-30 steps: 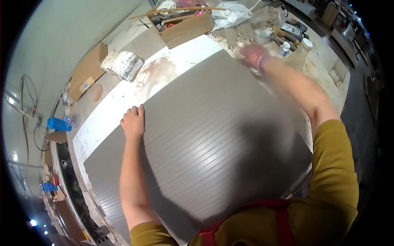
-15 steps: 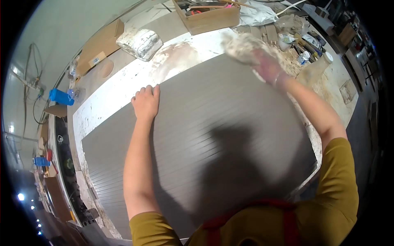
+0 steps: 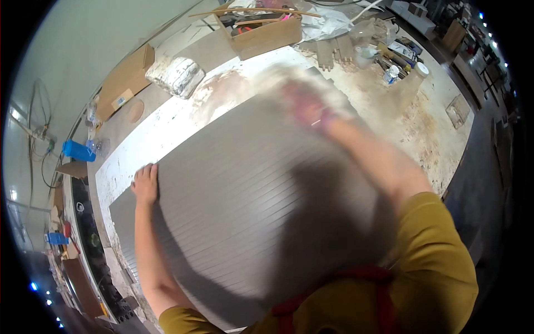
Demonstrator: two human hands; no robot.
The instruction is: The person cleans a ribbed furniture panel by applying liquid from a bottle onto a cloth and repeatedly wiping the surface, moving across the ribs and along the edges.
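A large grey panel [image 3: 222,161] with fine parallel grooves lies across the worktable in front of me. My left hand [image 3: 146,183] grips its far edge toward the left, the fingers bent over the rim. On my right hand [image 3: 306,106] is a pinkish-purple glove, smeared by motion. It is closed on a pale, dirty cloth [image 3: 272,83], which presses at the panel's far right part and hangs partly over the edge. The cloth's outline is blurred, and the gloved fingertips are hidden in it.
A white, stained tabletop [image 3: 411,133] surrounds the panel. At the back stand a wrapped white block [image 3: 175,77], a cardboard box [image 3: 267,42] of tools and flattened cardboard [image 3: 122,78]. Bottles [image 3: 391,74], a plastic jug [image 3: 409,86] and gloves [image 3: 328,54] lie far right.
My right hand and the cloth have swept leftward and nearer over the panel. My left hand has slid left along the far edge. The whole view has shifted slightly.
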